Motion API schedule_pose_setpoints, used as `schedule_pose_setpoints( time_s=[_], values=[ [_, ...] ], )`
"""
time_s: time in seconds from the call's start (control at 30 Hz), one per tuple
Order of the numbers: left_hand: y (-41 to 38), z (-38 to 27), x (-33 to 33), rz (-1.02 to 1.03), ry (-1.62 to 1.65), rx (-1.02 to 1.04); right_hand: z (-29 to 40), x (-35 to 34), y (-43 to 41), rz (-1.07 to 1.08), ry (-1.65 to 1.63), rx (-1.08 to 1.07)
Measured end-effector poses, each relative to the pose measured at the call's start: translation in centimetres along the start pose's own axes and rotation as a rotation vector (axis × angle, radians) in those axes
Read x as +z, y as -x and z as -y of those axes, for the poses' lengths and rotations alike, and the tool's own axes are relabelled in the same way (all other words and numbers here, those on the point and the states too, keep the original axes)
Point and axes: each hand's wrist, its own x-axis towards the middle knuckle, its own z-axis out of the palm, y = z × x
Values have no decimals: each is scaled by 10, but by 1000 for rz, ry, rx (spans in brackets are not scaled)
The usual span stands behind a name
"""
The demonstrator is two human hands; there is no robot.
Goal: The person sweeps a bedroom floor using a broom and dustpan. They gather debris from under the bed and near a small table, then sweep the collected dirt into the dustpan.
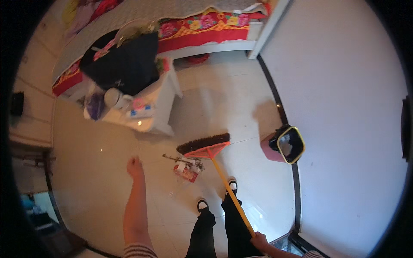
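At the lower right, my right hand grips the yellow handle of a broom. The dark bristles in their orange-red head rest on the tiled floor, at the far side of a small pile of litter. That pile holds a red and white wrapper, a thin dark stick-like piece and other scraps too small to tell. My left hand hangs over the floor to the left of the litter, fingers curled in and nothing visible in it. My shoes stand on the near side of the pile.
A pink wastebasket with a yellow rim and black liner stands against the white wall. Ahead, a white bench bears a black bag, a mug and small items. Behind it is a bed. Cabinets line the left.
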Motion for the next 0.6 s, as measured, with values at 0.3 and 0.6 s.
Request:
schedule_pose_setpoints(
  time_s=[0.3, 0.6],
  values=[
    [226, 190, -176, 149, -563, -310, 114, -129, -214, -235, -22, -251],
    [349, 107, -119, 364, -301, -798, 209, -204, -328, -376, 475, -554]
  ],
)
